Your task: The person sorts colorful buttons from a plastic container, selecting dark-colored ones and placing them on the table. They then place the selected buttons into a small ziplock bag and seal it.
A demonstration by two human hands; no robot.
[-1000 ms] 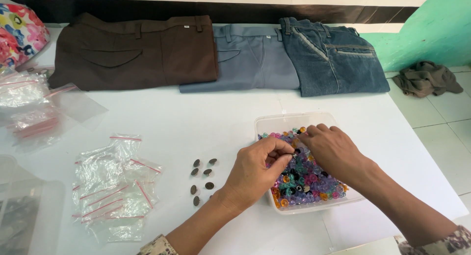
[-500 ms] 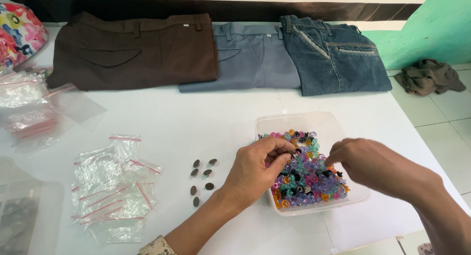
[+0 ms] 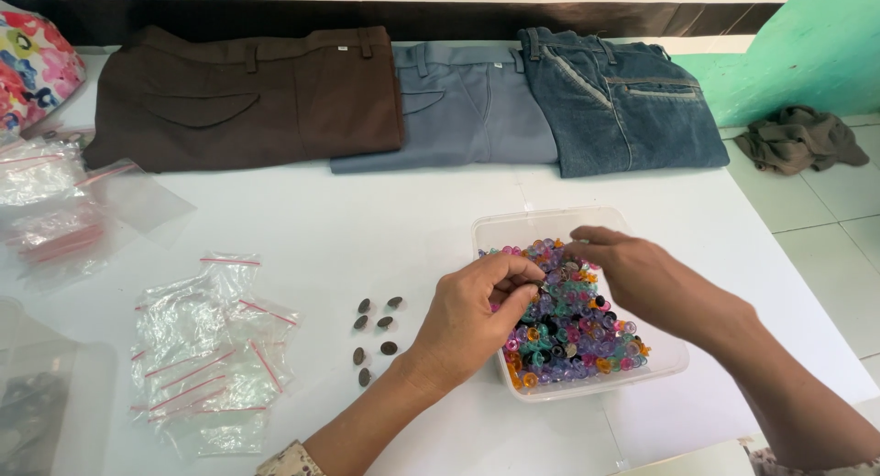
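Note:
A clear plastic tub (image 3: 519, 227) on the white table (image 3: 367, 219) holds a heap of small coloured beads (image 3: 577, 343) mixed with dark ones. My left hand (image 3: 477, 316) hovers at the tub's left edge, fingertips pinched together over the beads; whether something small is between them I cannot tell. My right hand (image 3: 642, 279) reaches in from the right, fingers curled down onto the heap near the middle. Several small dark oval buttons (image 3: 376, 337) lie loose on the table just left of my left hand.
A pile of small clear zip bags (image 3: 206, 348) lies front left, more bags (image 3: 55, 206) at far left. Folded brown trousers (image 3: 247, 91), grey trousers (image 3: 467, 105) and blue jeans (image 3: 623, 96) line the far edge. A crumpled cloth (image 3: 797, 137) lies on the tiled floor at right.
My right hand drew back to the tub's right side, then came over the beads again. My left hand stayed at the tub's left edge with fingertips pinched.

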